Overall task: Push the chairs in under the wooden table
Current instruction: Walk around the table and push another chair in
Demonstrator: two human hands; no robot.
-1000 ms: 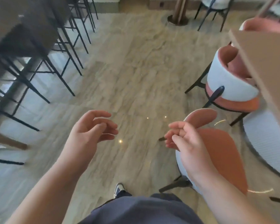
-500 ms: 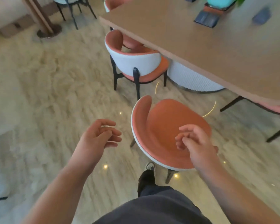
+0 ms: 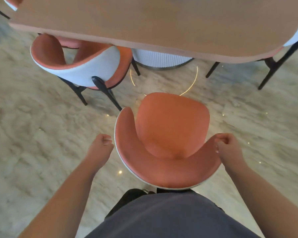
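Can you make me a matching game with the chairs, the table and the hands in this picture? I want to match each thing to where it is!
Things:
1. near chair
2. left chair
3. wooden table
4. right hand

Places:
A. partly tucked under the table edge
B. at the end of the near chair's right arm
C. across the top of the picture
D. out on the floor, right in front of the person

Pairs: 1-D, 2-A, 3-C, 4-B
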